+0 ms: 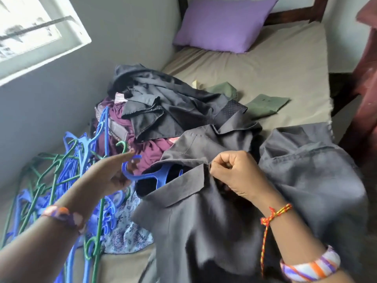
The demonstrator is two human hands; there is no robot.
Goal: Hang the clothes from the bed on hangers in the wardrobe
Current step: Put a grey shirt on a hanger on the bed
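Dark grey woven shirt [204,217] lies on the bed [285,64], collar toward the clothes pile [163,107], long axis running toward the camera. Blue plastic hanger [151,175] sits in its neck, hook pointing left. Right hand [236,172] pinches the collar edge; left hand [116,170] open, fingers extended beside the hook
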